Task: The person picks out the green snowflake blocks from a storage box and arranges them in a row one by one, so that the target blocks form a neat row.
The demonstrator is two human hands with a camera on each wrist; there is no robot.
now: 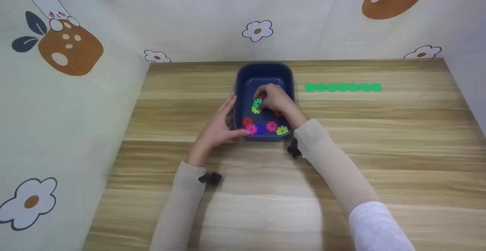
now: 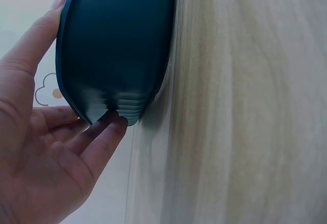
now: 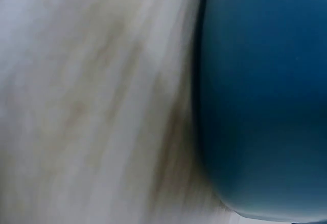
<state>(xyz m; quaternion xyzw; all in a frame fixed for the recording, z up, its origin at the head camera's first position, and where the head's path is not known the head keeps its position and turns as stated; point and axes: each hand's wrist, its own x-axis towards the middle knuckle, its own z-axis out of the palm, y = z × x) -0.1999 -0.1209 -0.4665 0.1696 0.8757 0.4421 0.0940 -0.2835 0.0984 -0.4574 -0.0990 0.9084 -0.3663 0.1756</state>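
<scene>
In the head view my right hand (image 1: pixel 276 98) reaches into a dark blue plastic bin (image 1: pixel 265 68), its fingers bent and its thumb tucked under. Its fingertips pinch a green notched snowflake disc (image 1: pixel 257 102); a yellow-green disc (image 1: pixel 255 110) overlaps that disc's lower edge. My left hand (image 1: pixel 218 126) braces the bin's near left corner, thumb along the near rim and outstretched fingers against the left wall. In the left wrist view, those fingers (image 2: pixel 104 141) touch the ribbed outer side. The right wrist view shows the bin's outer wall (image 3: pixel 265 101), with the hand out of frame.
Several loose discs, including a pink disc (image 1: pixel 271 126), a blue disc (image 1: pixel 261 129) and a red disc (image 1: pixel 247 121), lie near the bin's front. Right of the bin, a row of green discs (image 1: pixel 343 87) lies on the wooden table (image 1: pixel 265 190). A patterned cloth (image 1: pixel 212 19) stands behind.
</scene>
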